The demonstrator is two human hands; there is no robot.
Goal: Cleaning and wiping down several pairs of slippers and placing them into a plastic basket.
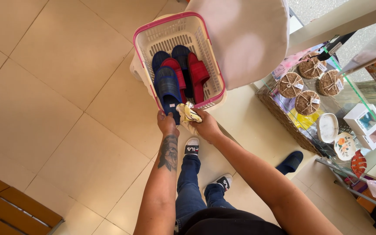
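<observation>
Upper centre of the frame: one basket (146, 38), white plastic with a pink rim, its long axis running from upper left to lower right. A pale cushion (240, 39) is covering its upper right corner, and the cushion itself is being cut off by the top edge.

Contents, counted: four slippers, two blue (168, 87) and two red (198, 72), lying lengthwise, toes toward the bottom of the frame. The nearest blue slipper is sticking out over the near rim; the others are overlapping, so their full outlines are hard to make out.

Centre of the frame: left hand (167, 123) is gripping the toe of that blue slipper, fingers curled and mostly hidden beneath it. Right hand (206, 126) is pinching a crumpled cream cloth (188, 114) at the near rim; what the cloth is cannot be told.

Right side: a glass shelf (353, 100) is holding four round woven coasters (290, 85), tied with string, beside small dishes and boxes, partly blurred by reflections.

Lower centre: two sneakers (192, 146) on pale floor tiles (57, 87); a dark shoe (290, 162) is standing apart, to their right.
</observation>
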